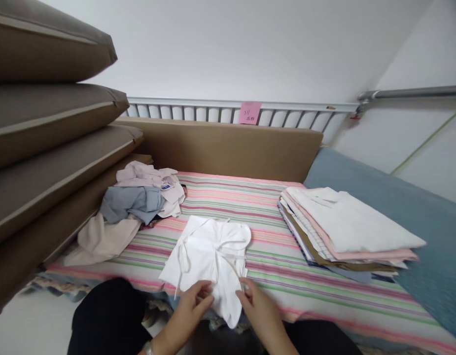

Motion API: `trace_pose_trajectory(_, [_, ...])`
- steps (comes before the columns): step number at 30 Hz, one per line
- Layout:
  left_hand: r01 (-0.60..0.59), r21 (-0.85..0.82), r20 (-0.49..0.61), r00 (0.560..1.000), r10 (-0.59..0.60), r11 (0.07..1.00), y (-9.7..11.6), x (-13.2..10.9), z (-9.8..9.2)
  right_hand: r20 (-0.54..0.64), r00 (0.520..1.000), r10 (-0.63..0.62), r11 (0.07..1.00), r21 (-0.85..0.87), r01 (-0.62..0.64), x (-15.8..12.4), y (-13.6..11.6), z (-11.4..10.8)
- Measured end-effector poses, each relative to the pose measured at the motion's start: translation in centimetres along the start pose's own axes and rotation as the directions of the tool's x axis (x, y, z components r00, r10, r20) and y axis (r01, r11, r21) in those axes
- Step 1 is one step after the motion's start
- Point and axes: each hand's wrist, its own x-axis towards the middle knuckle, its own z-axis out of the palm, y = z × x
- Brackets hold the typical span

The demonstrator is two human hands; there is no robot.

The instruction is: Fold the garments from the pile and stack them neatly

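Observation:
A white garment (pixel 201 251) with thin ties lies partly folded on the striped cloth in front of me, and one rounded part hangs over the near edge. On that part's left side, my left hand (pixel 189 313) has its fingers curled, with thumb and forefinger at the fabric. My right hand (pixel 259 310) pinches the opposite edge between thumb and fingers. One tie trails down the garment's left side, and another lies looped near its middle.
Crumpled clothes (pixel 133 202) lie to the left, beside stacked brown cushions (pixel 57 148). A pile of folded clothes (pixel 346 222) sits at the right on the striped cloth (pixel 228 190). Behind stand a brown padded board (pixel 220 148) and a radiator (pixel 198 111) with a pink note (pixel 250 112).

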Motion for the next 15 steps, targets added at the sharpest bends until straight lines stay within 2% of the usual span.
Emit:
trace_pose_trajectory(2, [0.116, -0.131, 0.03, 0.993, -0.113, 0.985, 0.7, 1.0, 1.1, -0.014, 0.99, -0.14, 0.985, -0.102, 0.138, -1.1, -1.0, 0.0])
trace_pose_trajectory(4, [0.194, -0.131, 0.009, 0.981, -0.194, 0.972, 1.0, 2.0, 2.3, 0.058, 0.977, -0.204, 0.97, -0.124, 0.21, -1.8, -1.6, 0.2])
trace_pose_trajectory(6, [0.251, -0.055, -0.055, 0.966, -0.254, 0.966, 1.1, 3.0, 3.2, 0.134, 0.963, -0.232, 0.968, -0.069, 0.242, -2.0, -1.4, 0.3])
trace_pose_trajectory(9, [0.316, -0.049, -0.116, 0.941, -0.319, 0.948, 0.7, 4.1, 3.8, 0.157, 0.953, -0.26, 0.965, 0.082, 0.25, -1.7, -0.2, 0.2])
trace_pose_trajectory(11, [0.357, -0.126, -0.084, 0.926, -0.368, 0.926, 0.5, 4.6, 3.5, 0.142, 0.97, -0.2, 0.965, 0.198, 0.17, -1.3, 0.7, 0.1])
trace_pose_trajectory(13, [0.41, -0.204, -0.014, 0.907, -0.422, 0.889, 0.5, 4.7, 3.0, 0.145, 0.988, -0.051, 0.941, 0.338, -0.001, -0.7, 1.5, 0.1])
trace_pose_trajectory(15, [0.453, -0.267, 0.049, 0.888, -0.457, 0.851, 0.6, 4.4, 2.4, 0.155, 0.981, 0.119, 0.875, 0.451, -0.177, 0.0, 1.8, 0.3])
